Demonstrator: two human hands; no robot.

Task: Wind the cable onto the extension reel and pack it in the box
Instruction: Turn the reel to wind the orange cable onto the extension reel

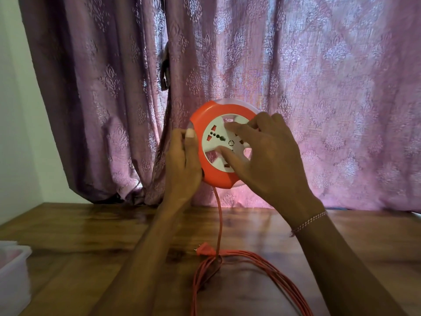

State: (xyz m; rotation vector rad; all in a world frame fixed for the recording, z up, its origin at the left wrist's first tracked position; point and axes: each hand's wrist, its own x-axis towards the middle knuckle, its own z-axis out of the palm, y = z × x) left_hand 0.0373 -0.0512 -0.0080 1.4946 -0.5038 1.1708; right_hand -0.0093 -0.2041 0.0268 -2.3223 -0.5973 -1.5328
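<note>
Extension reel [210, 172], orange rim with white socket face, held up off the wooden table [91, 224] in front of the pink curtain [319, 87]. Left hand [182, 163] grips the reel's left edge, thumb curled over the rim, other fingers hidden behind. Right hand [271, 160] has fingers spread apart, straight tips pressing the white face. Orange cable [219, 220] hangs from the rim below both hands to loose coils on the table, plug [205, 249] beside them. White box [13, 274] far left of left hand.
</note>
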